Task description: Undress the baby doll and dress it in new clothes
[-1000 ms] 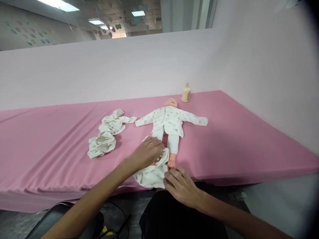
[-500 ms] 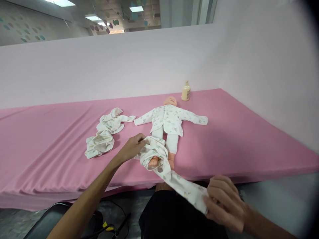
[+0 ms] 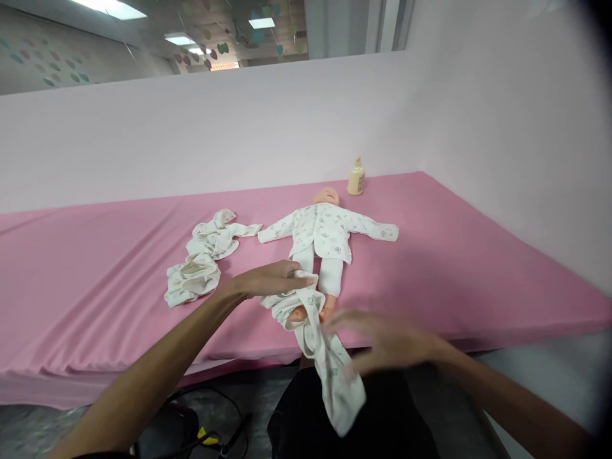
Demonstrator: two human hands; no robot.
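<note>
We saw the little pants [image 3: 315, 338] bunched on the doll's [image 3: 321, 236] feet & hanging off the pink table [image 3: 95, 255] edge. Left hand [image 3: 268, 280] pinched the top. Right hand [image 3: 387, 341] was blurry, fingers spread, by the hanging leg; couldn't tell if touching.

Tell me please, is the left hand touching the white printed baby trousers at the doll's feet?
Touching: the head view shows the left hand gripping the trousers at the waistband.
</note>
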